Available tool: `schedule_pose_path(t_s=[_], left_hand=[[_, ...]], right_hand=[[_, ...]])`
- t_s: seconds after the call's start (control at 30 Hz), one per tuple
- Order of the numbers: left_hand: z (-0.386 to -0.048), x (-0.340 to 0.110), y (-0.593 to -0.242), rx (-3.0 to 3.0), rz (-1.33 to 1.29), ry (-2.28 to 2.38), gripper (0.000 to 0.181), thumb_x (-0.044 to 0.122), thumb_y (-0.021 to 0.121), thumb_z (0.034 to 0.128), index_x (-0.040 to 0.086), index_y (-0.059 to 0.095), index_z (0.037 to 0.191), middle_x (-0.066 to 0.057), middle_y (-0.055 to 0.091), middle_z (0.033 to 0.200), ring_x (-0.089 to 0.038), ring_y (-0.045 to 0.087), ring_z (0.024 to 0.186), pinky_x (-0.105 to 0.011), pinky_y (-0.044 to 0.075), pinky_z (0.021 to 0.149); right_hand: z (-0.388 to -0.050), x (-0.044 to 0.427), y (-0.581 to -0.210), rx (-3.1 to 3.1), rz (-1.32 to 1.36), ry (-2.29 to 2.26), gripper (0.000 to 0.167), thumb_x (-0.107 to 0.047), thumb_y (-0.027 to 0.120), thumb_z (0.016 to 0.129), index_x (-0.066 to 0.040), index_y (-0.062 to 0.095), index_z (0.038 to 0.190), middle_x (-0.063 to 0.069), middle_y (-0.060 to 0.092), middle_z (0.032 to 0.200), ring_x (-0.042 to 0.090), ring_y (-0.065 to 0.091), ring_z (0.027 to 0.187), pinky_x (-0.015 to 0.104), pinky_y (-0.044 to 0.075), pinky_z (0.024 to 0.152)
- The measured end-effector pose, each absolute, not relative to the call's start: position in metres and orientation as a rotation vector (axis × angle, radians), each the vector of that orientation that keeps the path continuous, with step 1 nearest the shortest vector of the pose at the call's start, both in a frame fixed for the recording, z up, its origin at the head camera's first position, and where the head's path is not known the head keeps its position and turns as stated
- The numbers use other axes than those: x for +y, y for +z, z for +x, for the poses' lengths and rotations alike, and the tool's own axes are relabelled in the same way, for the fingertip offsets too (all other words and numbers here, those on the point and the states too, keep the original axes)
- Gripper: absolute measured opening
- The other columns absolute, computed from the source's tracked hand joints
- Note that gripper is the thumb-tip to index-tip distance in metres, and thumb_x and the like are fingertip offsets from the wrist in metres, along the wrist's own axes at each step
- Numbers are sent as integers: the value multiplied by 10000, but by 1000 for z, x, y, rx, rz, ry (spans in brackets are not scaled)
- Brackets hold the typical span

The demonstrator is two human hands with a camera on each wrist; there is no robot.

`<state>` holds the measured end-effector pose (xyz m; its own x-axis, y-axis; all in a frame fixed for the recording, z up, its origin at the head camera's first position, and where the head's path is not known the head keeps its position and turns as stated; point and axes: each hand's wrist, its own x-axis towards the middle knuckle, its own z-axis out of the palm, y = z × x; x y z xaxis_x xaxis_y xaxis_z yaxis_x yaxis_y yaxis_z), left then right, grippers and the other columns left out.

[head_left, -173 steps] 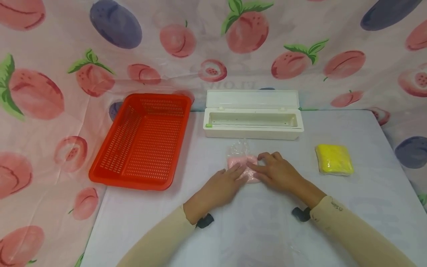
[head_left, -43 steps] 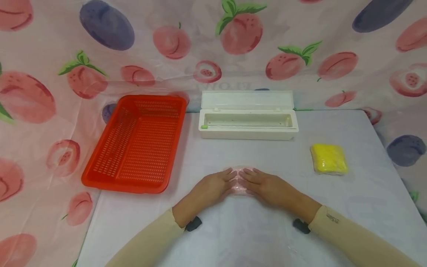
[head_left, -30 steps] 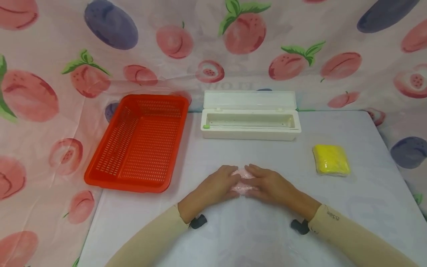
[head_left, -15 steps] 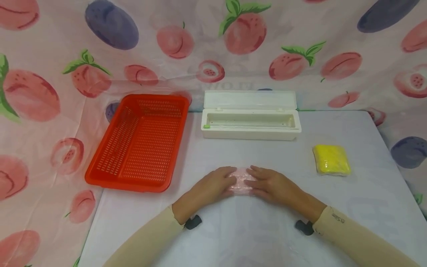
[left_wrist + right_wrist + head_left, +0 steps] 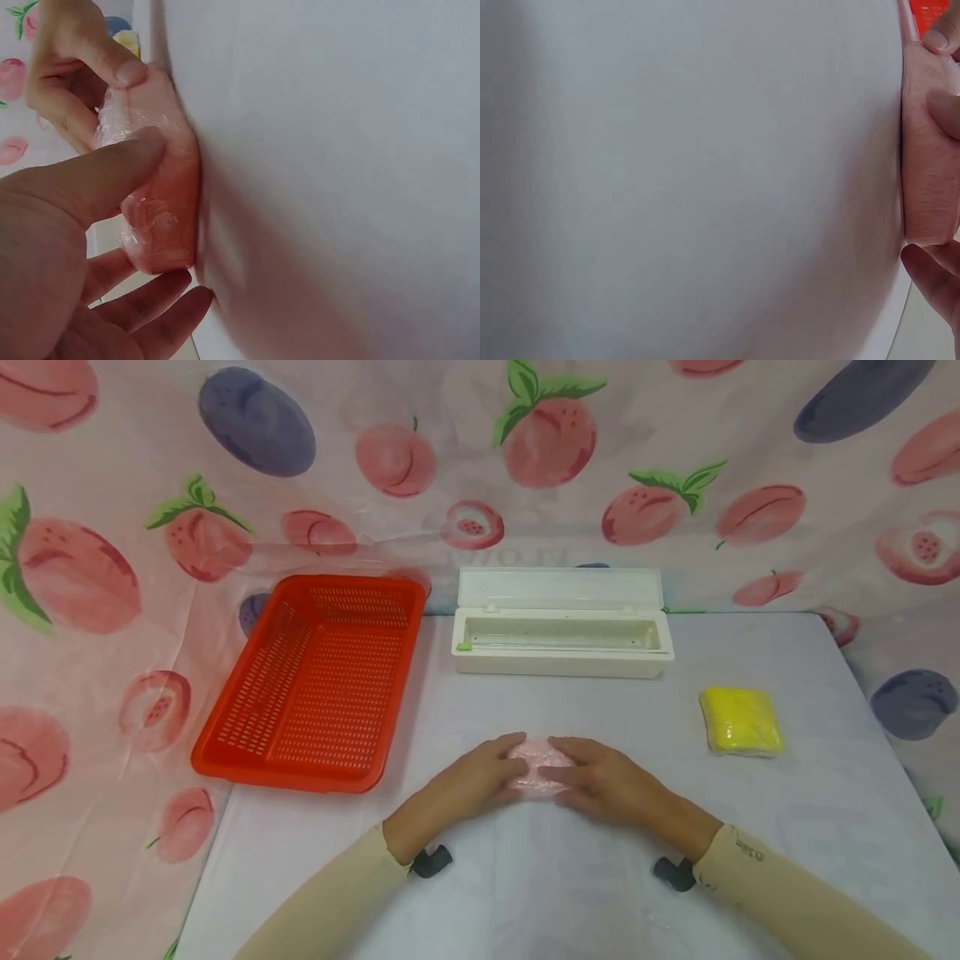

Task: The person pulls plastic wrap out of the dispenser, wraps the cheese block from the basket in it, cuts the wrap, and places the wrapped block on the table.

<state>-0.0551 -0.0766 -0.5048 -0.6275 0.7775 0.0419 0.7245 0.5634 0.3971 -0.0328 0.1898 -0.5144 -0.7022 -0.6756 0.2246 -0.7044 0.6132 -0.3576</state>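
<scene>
A pink block wrapped in clear plastic film point(image 5: 536, 753) lies on the white table, between the two hands. My left hand point(image 5: 474, 782) holds its left end. In the left wrist view, the left thumb point(image 5: 124, 169) presses the film-covered face and the fingers curl round the end. My right hand point(image 5: 618, 783) grips the other end, its thumb also against the block. The right wrist view shows the pink block point(image 5: 928, 176) at the right edge, with only parts of the fingers visible. The block's underside is hidden.
A red perforated basket point(image 5: 337, 693) stands at the left. Behind the hands is a long white box point(image 5: 562, 665) with its lid raised and a small green piece point(image 5: 464, 647) on its front edge. A yellow wrapped block point(image 5: 742, 720) lies at the right.
Earlier, loose clear film stuck out beyond the pink block's far side; it no longer shows. The block has come closer to the person. Lately the hands shift only slightly round it.
</scene>
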Motion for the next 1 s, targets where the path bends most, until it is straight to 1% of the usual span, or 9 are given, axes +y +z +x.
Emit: schedule_pose_path(t_s=[0.17, 0.3, 0.37, 0.47, 0.57, 0.7, 0.77, 0.83, 1.0], left_hand=[[-52, -72, -504, 2738, 1126, 600, 326, 255, 703, 977, 157, 678, 1287, -176, 506, 1511, -290, 595, 1312, -390, 505, 1084], [-51, -65, -502, 2857, 946, 647, 412, 223, 694, 980, 126, 621, 1373, -116, 620, 1296, -224, 666, 1123, -334, 565, 983], [-52, -61, -501, 2910, 835, 701, 348, 194, 696, 975, 80, 629, 1296, -84, 656, 1081, -181, 668, 920, -275, 593, 815], [-57, -57, -499, 2942, 624, 804, 134, 157, 665, 979, 50, 630, 1053, -45, 606, 771, -134, 565, 652, -227, 484, 543], [-62, -53, -499, 2873, 468, 910, 149, 159, 606, 998, 54, 620, 893, -30, 561, 624, -114, 490, 540, -213, 385, 462], [-64, -51, -498, 2672, 396, 1074, 307, 279, 617, 1002, -1, 711, 1086, -86, 735, 834, -139, 661, 713, -248, 540, 614], [-64, -49, -499, 2583, 374, 1149, 438, 340, 656, 984, -14, 676, 1241, -121, 766, 1016, -185, 725, 880, -293, 591, 729], [-64, -47, -501, 2524, 342, 1198, 491, 352, 688, 963, -3, 650, 1299, -136, 758, 1114, -215, 736, 987, -319, 605, 782], [-69, -40, -505, 2502, 247, 1265, 456, 291, 759, 915, 24, 677, 1274, -106, 758, 1101, -190, 723, 974, -303, 593, 780]], right_hand=[[-30, 189, -514, -2704, 1090, 723, 443, -249, 865, 813, -179, 754, 1236, 168, 667, 1342, 340, 654, 1210, 499, 560, 977], [-26, 189, -513, -2734, 967, 739, 521, -335, 876, 793, -211, 732, 1278, 170, 630, 1393, 353, 650, 1199, 507, 565, 967], [-24, 189, -512, -2768, 914, 760, 550, -381, 880, 784, -216, 727, 1286, 170, 604, 1428, 363, 637, 1219, 519, 556, 980], [-22, 188, -511, -2835, 786, 867, 520, -376, 850, 830, -204, 715, 1303, 139, 599, 1444, 330, 636, 1248, 490, 561, 984], [-23, 186, -509, -2899, 564, 1048, 456, -310, 771, 921, -207, 676, 1355, 78, 648, 1385, 244, 678, 1173, 405, 602, 909], [-31, 185, -505, -3011, 234, 1296, 554, -303, 668, 995, -167, 512, 1509, 79, 697, 1269, 147, 707, 936, 304, 609, 766], [-36, 185, -504, -3067, 136, 1367, 615, -319, 657, 999, -119, 451, 1543, 111, 700, 1232, 136, 692, 859, 290, 586, 732], [-39, 183, -505, -3099, 81, 1424, 647, -324, 661, 993, -75, 433, 1545, 136, 693, 1218, 137, 700, 853, 277, 579, 713], [-43, 182, -508, -3086, 24, 1427, 635, -301, 685, 979, -55, 465, 1522, 131, 689, 1204, 144, 673, 835, 268, 557, 678]])
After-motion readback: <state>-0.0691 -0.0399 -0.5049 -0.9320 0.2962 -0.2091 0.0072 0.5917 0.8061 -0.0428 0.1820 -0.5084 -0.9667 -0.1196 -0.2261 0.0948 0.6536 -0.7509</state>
